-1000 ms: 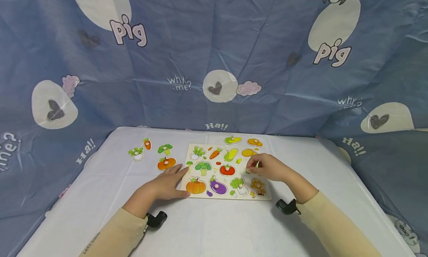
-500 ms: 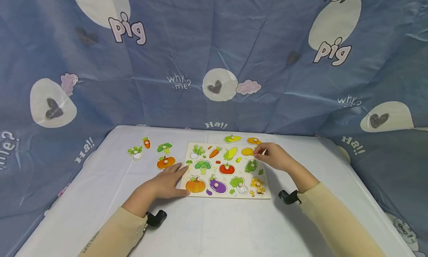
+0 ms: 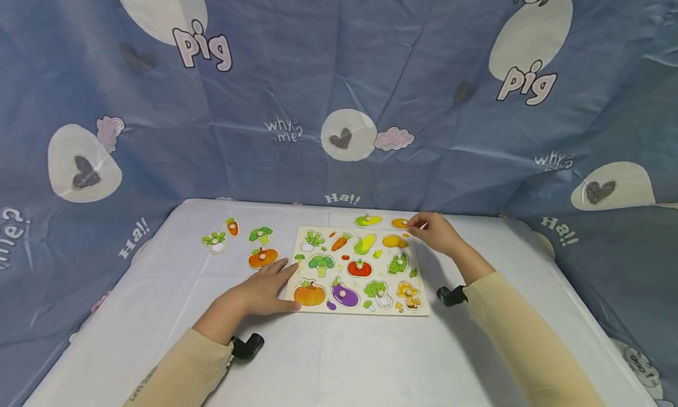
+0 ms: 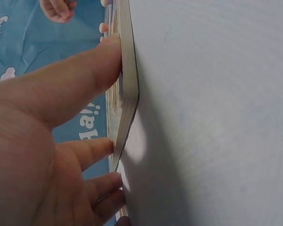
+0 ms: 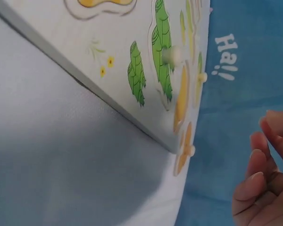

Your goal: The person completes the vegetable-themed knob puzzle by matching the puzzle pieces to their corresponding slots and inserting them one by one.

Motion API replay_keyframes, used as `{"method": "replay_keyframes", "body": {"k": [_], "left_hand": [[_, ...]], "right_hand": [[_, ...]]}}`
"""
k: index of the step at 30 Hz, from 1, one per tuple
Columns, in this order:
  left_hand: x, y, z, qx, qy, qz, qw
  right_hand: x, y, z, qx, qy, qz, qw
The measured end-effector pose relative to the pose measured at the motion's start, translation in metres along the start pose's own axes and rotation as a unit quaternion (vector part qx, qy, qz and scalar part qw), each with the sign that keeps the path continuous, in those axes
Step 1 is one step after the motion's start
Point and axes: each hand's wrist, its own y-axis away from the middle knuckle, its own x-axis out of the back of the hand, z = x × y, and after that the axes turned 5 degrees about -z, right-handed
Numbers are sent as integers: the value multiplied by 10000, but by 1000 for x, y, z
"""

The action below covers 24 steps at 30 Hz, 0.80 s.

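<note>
My left hand (image 3: 267, 289) rests at the left edge of a vegetable puzzle board (image 3: 381, 311), thumb at the near corner and fingers spread along the side. Over the table past the board's far right corner, my right hand (image 3: 436, 233) hovers with bent fingers and nothing between them. Close to its fingertips lies the potato piece (image 3: 398, 223), flat on the cloth with its knob up. A corn piece (image 3: 369, 220) lies to its left. Knobbed tomato (image 3: 359, 269), eggplant (image 3: 345, 296), cabbage (image 3: 384, 301), mushroom (image 3: 408, 290) and green leafy (image 3: 397, 264) pieces sit in the board.
Left of the board lie loose pumpkin (image 3: 263, 257), broccoli (image 3: 261, 235), carrot (image 3: 232, 226) and radish (image 3: 214, 241) pieces. A white cloth (image 3: 349, 366) covers the table. Behind it hangs a blue printed curtain (image 3: 296, 172).
My right hand has moved from the green leafy piece, past the board's printed potato, to beside the loose potato piece. My left hand stays at the board's edge.
</note>
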Motion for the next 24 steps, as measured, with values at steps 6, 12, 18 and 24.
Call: {"method": "replay_keyframes", "body": {"k": [6,12,18,24], "left_hand": [[0,-1,-2,-29,-27,17,10000],[1,-1,-1,-26,-25,7,10000],[0,0,-1,-4,-53,18,10000],[0,0,-2,-1,-32,29,10000]], "right_hand": [[-2,-16,5,-222,-211,179,9994],[-3,-30,7,-482,-328,305,9978],[-8,-41,10,-543,-460,354,9968],[-12,-49,20,-810,-581,314,9945]]}}
